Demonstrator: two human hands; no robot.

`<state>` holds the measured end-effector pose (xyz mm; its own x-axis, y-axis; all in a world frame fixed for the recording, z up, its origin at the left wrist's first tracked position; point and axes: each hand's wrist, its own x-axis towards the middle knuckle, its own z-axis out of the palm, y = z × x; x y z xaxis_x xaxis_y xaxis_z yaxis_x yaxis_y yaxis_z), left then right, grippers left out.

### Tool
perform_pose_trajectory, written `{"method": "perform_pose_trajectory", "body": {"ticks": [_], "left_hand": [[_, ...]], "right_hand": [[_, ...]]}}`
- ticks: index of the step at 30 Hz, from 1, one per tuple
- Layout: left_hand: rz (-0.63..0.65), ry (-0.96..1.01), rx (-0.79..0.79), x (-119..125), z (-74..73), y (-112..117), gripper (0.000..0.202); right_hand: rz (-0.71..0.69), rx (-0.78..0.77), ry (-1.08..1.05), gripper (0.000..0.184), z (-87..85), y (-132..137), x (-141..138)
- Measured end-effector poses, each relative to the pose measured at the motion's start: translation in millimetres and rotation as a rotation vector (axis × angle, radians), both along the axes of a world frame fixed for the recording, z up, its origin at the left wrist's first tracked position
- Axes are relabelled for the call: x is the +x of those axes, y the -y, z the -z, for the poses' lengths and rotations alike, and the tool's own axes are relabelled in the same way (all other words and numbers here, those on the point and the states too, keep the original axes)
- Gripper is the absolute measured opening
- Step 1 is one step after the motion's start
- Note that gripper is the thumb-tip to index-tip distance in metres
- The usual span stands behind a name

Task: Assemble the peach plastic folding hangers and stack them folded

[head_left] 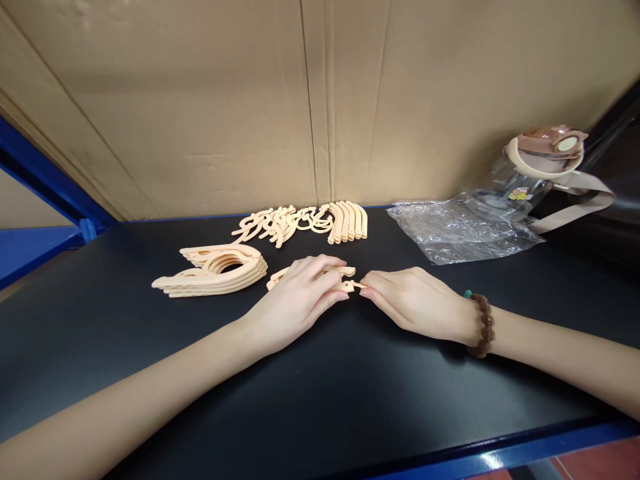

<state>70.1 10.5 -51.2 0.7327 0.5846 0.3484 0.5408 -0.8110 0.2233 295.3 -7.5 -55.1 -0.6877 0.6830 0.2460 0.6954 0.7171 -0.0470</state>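
Note:
My left hand (pixel 310 290) is closed around a beige plastic folding hanger (pixel 347 287), covering most of it. Two of its arm ends stick out past my fingers on the right. Facing it, my right hand (pixel 407 297) pinches a thin beige piece (pixel 359 285) that meets the hanger's end; the rest of that piece is hidden in my fingers. Left of my hands lies a neat stack of folded beige hangers (pixel 240 280). Behind them is a loose pile of beige hanger hooks (pixel 280 223), beside a row of curved hanger arms (pixel 349 222).
A crumpled clear plastic bag (pixel 460 230) lies at the back right. On it, against the dark side wall, a clear bottle (pixel 530 177) with a brown lid and strap leans. Cardboard (pixel 225 100) backs the black tabletop (pixel 280 407), which has a blue metal frame (pixel 500 453).

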Motion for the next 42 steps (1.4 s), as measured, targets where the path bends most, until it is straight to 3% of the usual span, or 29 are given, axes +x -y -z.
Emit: {"method": "perform_pose_trajectory", "body": {"ticks": [9,25,34,42], "left_hand": [[0.067,-0.019,0.028,1.0,0.8,0.9,0.027],[0.012,0.037,0.039,1.0,-0.9,2.6,0.017],[0.028,0.079,-0.014,0.4,2.8,0.0,0.014],[0.011,0.069,-0.122,2.8,0.1,0.0,0.016]], "right_hand": [[-0.104,0.165,0.060,0.042,2.0,0.1,-1.7],[0.019,-0.242,-0.153,0.036,-11.8,-1.5,1.9],[-0.028,-0.248,-0.160,0.035,-11.9,-2.0,2.7],[-0.060,-0.107,-0.060,0.040,-5.6,-0.9,3.3]]}}
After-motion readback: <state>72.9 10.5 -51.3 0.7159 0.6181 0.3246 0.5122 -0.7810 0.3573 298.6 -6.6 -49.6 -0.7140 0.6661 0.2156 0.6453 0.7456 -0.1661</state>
